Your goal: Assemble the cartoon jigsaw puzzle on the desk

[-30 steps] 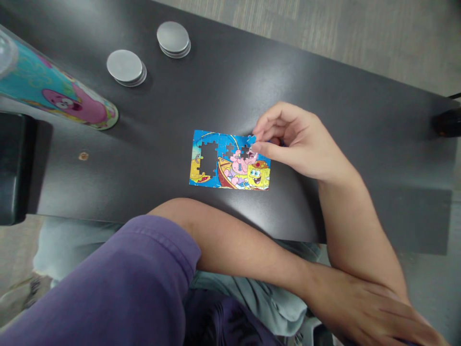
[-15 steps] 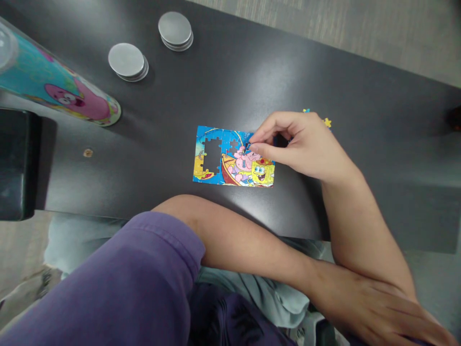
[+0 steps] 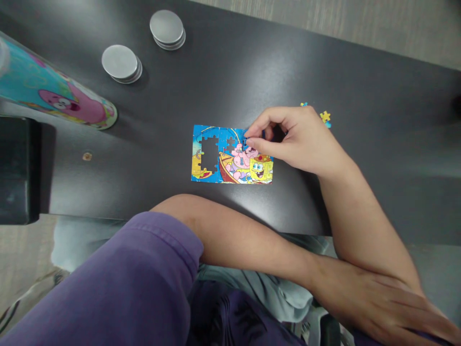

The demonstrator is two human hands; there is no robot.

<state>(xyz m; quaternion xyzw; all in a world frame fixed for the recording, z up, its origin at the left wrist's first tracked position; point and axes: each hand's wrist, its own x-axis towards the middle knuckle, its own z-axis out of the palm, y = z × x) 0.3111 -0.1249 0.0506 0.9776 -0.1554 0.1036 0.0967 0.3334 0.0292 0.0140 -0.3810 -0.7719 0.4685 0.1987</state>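
A small cartoon jigsaw puzzle [image 3: 230,163] lies flat on the black table [image 3: 230,81], with a tall gap at its left and a small gap near its top middle. My right hand [image 3: 298,139] reaches in from the right. Its thumb and forefinger pinch a small blue puzzle piece [image 3: 248,140] at the puzzle's upper edge; the piece is mostly hidden by the fingertips. My left arm, in a purple sleeve, crosses my lap. My left hand [image 3: 396,307] rests low at the bottom right under my right elbow and holds nothing.
Loose puzzle pieces [image 3: 325,117] lie just behind my right hand. A colourful cartoon tube [image 3: 61,98] lies at the far left. Two stacks of round metal lids [image 3: 119,62] [image 3: 166,28] sit at the back. A black block [image 3: 16,168] stands beside the table's left edge.
My right hand has moved slightly left and down with the piece, onto the puzzle's upper edge. The view shifted and the loose pieces behind the hand came into sight. My left hand stayed put.
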